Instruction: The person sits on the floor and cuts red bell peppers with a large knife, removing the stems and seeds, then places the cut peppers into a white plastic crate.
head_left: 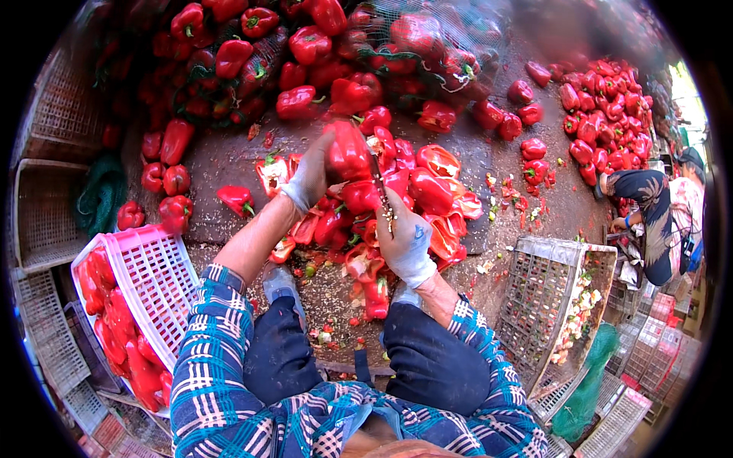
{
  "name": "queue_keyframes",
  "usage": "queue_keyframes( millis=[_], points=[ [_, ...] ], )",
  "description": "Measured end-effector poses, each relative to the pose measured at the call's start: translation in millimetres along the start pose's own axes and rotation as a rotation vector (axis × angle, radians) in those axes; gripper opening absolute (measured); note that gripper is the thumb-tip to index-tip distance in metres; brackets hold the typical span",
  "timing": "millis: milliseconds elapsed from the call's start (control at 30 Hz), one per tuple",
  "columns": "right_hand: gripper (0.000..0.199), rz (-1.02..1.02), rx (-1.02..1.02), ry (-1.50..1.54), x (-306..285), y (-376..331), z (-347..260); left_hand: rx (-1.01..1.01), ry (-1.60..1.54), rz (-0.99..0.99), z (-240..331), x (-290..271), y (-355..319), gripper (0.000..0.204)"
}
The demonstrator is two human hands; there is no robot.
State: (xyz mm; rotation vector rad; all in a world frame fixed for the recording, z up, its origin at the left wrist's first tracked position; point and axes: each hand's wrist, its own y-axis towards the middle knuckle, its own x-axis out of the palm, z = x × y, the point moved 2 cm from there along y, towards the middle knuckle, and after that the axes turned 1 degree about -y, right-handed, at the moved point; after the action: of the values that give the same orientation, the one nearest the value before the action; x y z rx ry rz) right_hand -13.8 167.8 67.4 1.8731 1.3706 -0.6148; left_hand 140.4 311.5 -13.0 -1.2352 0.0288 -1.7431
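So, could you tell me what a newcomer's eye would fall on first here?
The red bell pepper at the centre, gripped by the gloved left hand while the right hand puts a knife to it. Below lies a heap of cut peppers; a pink crate of cut pieces tilts at lower left.

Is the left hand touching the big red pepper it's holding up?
Touching. The head view shows the gloved left hand wrapped against the side of the red pepper, with no gap between them, while the right hand holds a knife beside it.
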Motion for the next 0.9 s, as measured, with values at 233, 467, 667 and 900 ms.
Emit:
queue_keyframes(
  millis=[233, 467, 667, 900],
  points=[
    [0.029, -0.055, -0.062, -0.097, 12.9, -8.8, 7.4, 0.015, 0.111, 0.197, -23.4, 0.0, -14.3, 0.032],
    [0.028, -0.131, -0.043, -0.093, 19.0, 2.3, -8.7, 0.003, 0.23, 0.067, -2.3, -16.9, -23.9, 0.031],
    [0.035, -0.15, -0.163, -0.182, 37.7, 3.3, -6.3, 0.303, 0.363, 0.077, 5.1, -24.0, -23.0, 0.029],
    [0.041, -0.169, -0.25, -0.18, 44.3, -3.9, 9.6, 0.043, 0.07, 0.134, 17.6, -15.1, -35.0, 0.037]
  ],
)
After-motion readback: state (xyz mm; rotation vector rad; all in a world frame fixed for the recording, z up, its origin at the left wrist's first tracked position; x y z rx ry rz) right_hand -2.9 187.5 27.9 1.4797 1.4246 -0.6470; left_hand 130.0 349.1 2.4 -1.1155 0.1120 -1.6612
